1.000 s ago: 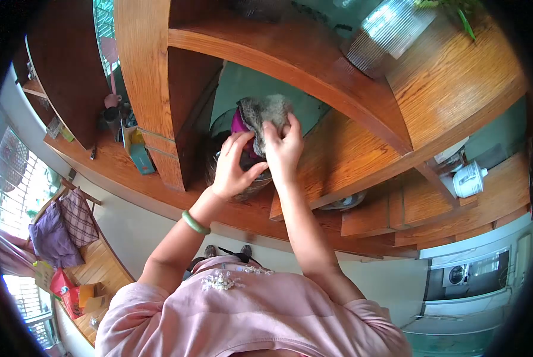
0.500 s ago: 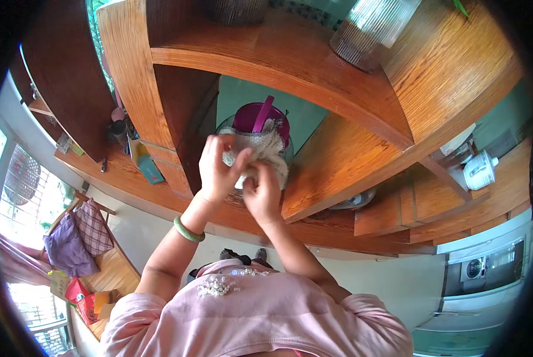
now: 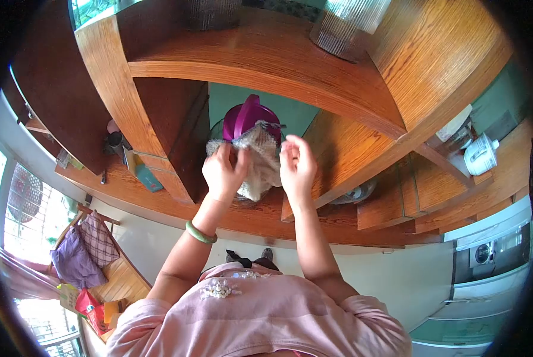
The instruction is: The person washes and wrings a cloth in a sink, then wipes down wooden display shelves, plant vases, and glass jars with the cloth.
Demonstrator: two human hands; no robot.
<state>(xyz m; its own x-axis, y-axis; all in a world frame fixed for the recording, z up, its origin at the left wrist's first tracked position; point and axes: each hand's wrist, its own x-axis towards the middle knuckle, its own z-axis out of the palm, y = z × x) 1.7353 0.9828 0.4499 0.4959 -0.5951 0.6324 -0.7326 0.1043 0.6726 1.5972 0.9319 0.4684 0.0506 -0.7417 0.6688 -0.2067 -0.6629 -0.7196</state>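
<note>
A pale, fuzzy knitted cloth (image 3: 260, 160) with a dark-edged border drapes over the front of a round, clear glass-like container. Behind it rises a purple lid (image 3: 266, 116) with an upright loop handle. My left hand (image 3: 226, 172), wearing a green bangle on the wrist, has its fingers closed at the cloth's left edge. Just right of the cloth is my right hand (image 3: 298, 169), its fingers loosely bent and apart, with nothing visible in them. The cloth hides most of the container's front.
Wooden shelves (image 3: 266, 77) frame the container above and at both sides. A ribbed glass vase (image 3: 346, 27) stands on the upper shelf. To the right is a white lidded pot (image 3: 480, 154). At lower left, clothes (image 3: 79, 256) hang over a wooden chair.
My hands have moved apart, the right one shifting right, away from the cloth's middle. My left hand has closed at the cloth's left edge. The cloth now hangs more spread out.
</note>
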